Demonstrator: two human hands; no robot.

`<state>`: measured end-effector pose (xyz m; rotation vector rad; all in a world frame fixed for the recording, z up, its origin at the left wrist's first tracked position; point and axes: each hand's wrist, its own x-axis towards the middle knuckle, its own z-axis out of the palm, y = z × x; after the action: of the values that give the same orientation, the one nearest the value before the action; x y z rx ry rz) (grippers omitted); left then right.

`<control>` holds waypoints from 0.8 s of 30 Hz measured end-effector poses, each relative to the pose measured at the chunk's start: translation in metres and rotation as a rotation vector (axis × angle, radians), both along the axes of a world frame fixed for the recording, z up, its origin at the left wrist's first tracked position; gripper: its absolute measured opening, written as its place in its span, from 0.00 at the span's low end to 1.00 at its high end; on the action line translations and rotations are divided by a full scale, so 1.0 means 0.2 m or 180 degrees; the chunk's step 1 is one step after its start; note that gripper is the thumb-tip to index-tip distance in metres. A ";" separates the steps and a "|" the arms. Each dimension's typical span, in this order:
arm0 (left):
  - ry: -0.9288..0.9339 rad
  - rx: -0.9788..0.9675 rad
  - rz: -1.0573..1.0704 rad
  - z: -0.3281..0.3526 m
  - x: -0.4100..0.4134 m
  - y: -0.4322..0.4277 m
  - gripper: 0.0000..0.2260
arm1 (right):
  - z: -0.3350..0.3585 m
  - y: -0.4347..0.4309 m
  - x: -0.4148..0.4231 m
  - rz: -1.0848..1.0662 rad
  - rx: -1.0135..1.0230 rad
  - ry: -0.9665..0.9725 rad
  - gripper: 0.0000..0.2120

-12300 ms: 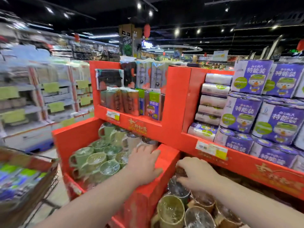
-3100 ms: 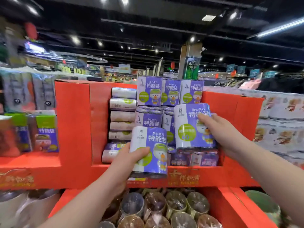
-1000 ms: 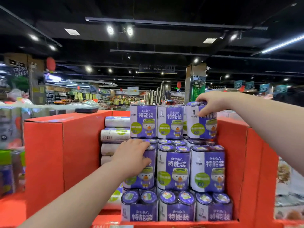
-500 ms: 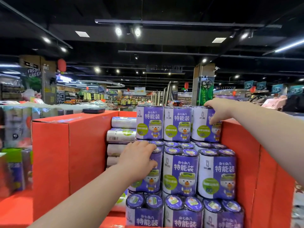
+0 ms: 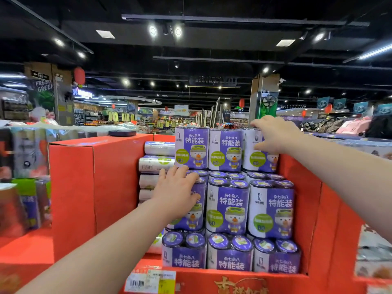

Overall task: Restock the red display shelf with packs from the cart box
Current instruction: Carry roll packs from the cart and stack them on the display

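Observation:
The red display shelf [image 5: 95, 187] holds purple-and-white roll packs stacked in three rows. My left hand [image 5: 178, 192] presses flat against the left pack of the middle row [image 5: 191, 219], fingers spread up over its top edge. My right hand [image 5: 273, 134] holds the top-right pack [image 5: 257, 162], fingers over its top and thumb on its front. The other top-row packs [image 5: 224, 149] and middle-row packs [image 5: 228, 209] stand upright and close together. The cart box is out of view.
White rolls lie on their sides [image 5: 157, 164] between the stack and the red divider wall. A price label [image 5: 148, 281] sits on the shelf's front lip. Other packaged goods [image 5: 27, 204] fill the compartment to the left. Store aisles stretch behind.
Both hands stay on the same packs. My left fingers have spread higher over the middle pack's top. My right hand has shifted slightly on the top-right pack.

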<state>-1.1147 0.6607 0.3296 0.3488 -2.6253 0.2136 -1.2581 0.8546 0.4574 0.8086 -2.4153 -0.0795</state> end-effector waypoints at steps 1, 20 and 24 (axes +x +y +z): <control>0.0116 0.0029 0.0019 -0.01 0.01 0.01 0.25 | -0.02 0.00 0.05 0.0149 -0.0017 0.0009 0.30; -0.0533 0.0421 0.0985 -0.47 0.89 0.06 0.29 | -1.13 -0.20 0.89 0.2148 0.1269 -0.1455 0.20; -0.0714 0.0600 0.1287 -0.56 1.20 0.00 0.29 | -1.24 -0.29 1.14 0.2219 0.1283 -0.1639 0.23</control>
<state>-0.8739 0.6616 0.2167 0.9736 -2.7750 0.1429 -1.0300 0.7967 0.2092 2.0208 -2.4396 -0.0920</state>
